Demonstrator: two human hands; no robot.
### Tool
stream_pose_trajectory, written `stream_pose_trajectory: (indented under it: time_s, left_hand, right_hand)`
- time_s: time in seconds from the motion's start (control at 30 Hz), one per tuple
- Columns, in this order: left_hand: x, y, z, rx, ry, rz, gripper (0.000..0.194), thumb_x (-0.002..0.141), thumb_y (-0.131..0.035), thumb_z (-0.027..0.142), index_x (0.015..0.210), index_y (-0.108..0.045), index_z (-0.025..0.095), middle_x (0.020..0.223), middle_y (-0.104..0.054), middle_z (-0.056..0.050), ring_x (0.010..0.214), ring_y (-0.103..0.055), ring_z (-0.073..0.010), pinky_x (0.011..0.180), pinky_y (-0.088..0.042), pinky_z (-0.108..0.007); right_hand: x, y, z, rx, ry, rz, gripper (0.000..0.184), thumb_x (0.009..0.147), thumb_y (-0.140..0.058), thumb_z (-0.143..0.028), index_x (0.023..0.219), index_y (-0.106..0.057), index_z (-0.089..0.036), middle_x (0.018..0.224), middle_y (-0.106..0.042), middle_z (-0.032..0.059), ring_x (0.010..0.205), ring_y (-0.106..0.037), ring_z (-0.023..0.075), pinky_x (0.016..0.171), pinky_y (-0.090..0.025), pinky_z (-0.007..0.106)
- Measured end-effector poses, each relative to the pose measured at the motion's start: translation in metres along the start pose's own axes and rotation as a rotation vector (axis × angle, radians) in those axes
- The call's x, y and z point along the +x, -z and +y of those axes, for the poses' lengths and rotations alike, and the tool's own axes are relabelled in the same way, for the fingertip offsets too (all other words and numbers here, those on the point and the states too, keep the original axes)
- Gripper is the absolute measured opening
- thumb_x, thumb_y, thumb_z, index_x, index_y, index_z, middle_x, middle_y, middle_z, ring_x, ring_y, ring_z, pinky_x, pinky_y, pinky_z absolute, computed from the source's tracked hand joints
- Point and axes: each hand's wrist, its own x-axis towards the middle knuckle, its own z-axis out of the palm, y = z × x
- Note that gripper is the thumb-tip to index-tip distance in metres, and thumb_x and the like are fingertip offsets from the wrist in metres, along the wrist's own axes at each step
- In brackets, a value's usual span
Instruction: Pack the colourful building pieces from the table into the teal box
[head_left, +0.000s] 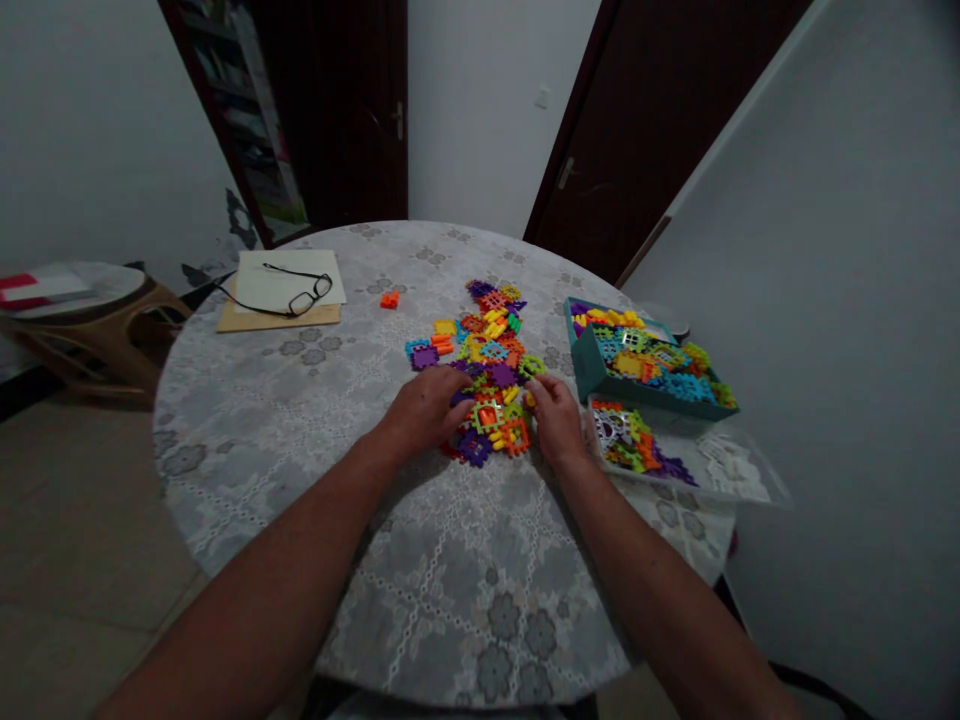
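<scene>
1. Grey floral cloth covers the round table (450, 580), which supports all items below
2. Pile of interlocking plastic pieces (501, 376): lies loose at the table's middle, between both hands; mixed purple, yellow, orange, green and blue; runs from the fingers away toward the far edge, with its near end between the thumbs
3. Teal box (590, 368): stands beyond and to the right of the right hand, filled with similar pieces
4. Clear plastic packaging (697, 463): lies on the near side of the teal box, with more pieces inside
5. Paper sheet (259, 275): far left of the table, with black-framed glasses (302, 303) on top
6. Left hand (427, 405): set against the pile's left side, fingers bent over pieces; whether it grips one cannot be told
7. Right hand (556, 415): at the pile's right side, thumb and forefinger close together beside a yellow piece (530, 398); closure on it cannot be confirmed
8. Orange piece (389, 300): sits alone, left of the pile's far end
</scene>
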Motion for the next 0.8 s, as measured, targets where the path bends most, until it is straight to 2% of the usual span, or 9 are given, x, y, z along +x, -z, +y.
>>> stream_pose_trajectory:
  time_s: [0.1, 0.2, 0.27, 0.33, 0.47, 0.57, 0.7, 0.8]
  left_hand:
    - [0.001, 0.002, 0.010, -0.132, 0.067, 0.022, 0.020, 0.100, -0.066, 0.033, 0.114, -0.074, 0.021, 0.111, -0.079, -0.010, 0.101, -0.072, -0.0263, 0.098, -0.055, -0.043]
    - [0.002, 0.004, 0.021, -0.341, 0.170, -0.024, 0.028, 0.099, -0.069, 0.043, 0.115, -0.073, 0.021, 0.101, -0.080, -0.007, 0.087, -0.072, -0.0236, 0.087, -0.057, -0.041]
    - [0.002, 0.004, 0.027, -0.512, 0.211, -0.056, 0.032, 0.094, -0.074, 0.044, 0.116, -0.072, 0.021, 0.102, -0.080, -0.007, 0.088, -0.074, -0.0234, 0.084, -0.058, -0.040]
    - [0.002, 0.004, 0.029, -0.642, 0.235, -0.069, 0.028, 0.091, -0.076, 0.038, 0.113, -0.071, 0.022, 0.102, -0.080, -0.007, 0.089, -0.074, -0.0228, 0.082, -0.059, -0.038]
    - [0.003, 0.006, 0.018, -0.701, 0.308, -0.094, 0.014, 0.093, -0.067, 0.030, 0.103, -0.069, 0.021, 0.088, -0.074, -0.004, 0.074, -0.069, -0.0190, 0.069, -0.055, -0.033]
    - [0.005, 0.008, 0.003, -0.671, 0.351, -0.074, 0.012, 0.091, -0.070, 0.030, 0.099, -0.068, 0.021, 0.087, -0.073, -0.004, 0.074, -0.068, -0.0189, 0.068, -0.054, -0.032]
    - [0.008, 0.008, -0.011, -0.660, 0.408, -0.037, 0.014, 0.090, -0.070, 0.027, 0.101, -0.063, 0.023, 0.082, -0.071, -0.002, 0.072, -0.066, -0.0185, 0.066, -0.053, -0.031]
    - [0.009, 0.012, -0.010, -0.724, 0.479, 0.006, 0.019, 0.093, -0.067, 0.026, 0.110, -0.063, 0.021, 0.082, -0.071, -0.002, 0.070, -0.067, -0.0178, 0.065, -0.055, -0.031]
  right_hand:
    - [-0.016, 0.008, -0.006, -0.207, 0.214, -0.048, 0.046, 0.090, -0.078, -0.050, 0.124, -0.069, -0.021, 0.117, -0.076, 0.0090, 0.107, -0.072, 0.0258, 0.099, -0.059, 0.043]
    - [-0.030, 0.006, -0.020, -0.434, 0.543, -0.154, 0.043, 0.097, -0.076, -0.041, 0.135, -0.067, -0.023, 0.132, -0.073, 0.0136, 0.123, -0.068, 0.0308, 0.112, -0.054, 0.053]
    - [-0.038, -0.001, -0.029, -0.536, 0.748, -0.269, 0.041, 0.101, -0.071, -0.034, 0.141, -0.065, -0.025, 0.136, -0.072, 0.0140, 0.129, -0.065, 0.0318, 0.116, -0.051, 0.056]
    - [-0.042, -0.011, -0.034, -0.585, 0.861, -0.382, 0.044, 0.104, -0.066, -0.030, 0.148, -0.060, -0.027, 0.138, -0.071, 0.0132, 0.130, -0.064, 0.0314, 0.116, -0.051, 0.056]
    - [-0.045, -0.020, -0.033, -0.623, 0.917, -0.440, 0.047, 0.106, -0.065, -0.030, 0.153, -0.056, -0.026, 0.140, -0.070, 0.0137, 0.131, -0.064, 0.0317, 0.115, -0.052, 0.056]
    - [-0.043, -0.015, -0.031, -0.619, 0.919, -0.435, 0.043, 0.108, -0.063, -0.030, 0.150, -0.057, -0.025, 0.140, -0.071, 0.0147, 0.130, -0.065, 0.0315, 0.113, -0.054, 0.055]
    - [-0.040, -0.004, -0.034, -0.669, 0.829, -0.372, 0.036, 0.108, -0.058, -0.028, 0.143, -0.063, -0.024, 0.135, -0.072, 0.0152, 0.129, -0.065, 0.0321, 0.113, -0.052, 0.056]
    - [-0.038, 0.004, -0.037, -0.704, 0.757, -0.350, 0.031, 0.105, -0.058, -0.028, 0.133, -0.069, -0.024, 0.128, -0.074, 0.0152, 0.124, -0.065, 0.0334, 0.112, -0.051, 0.057]
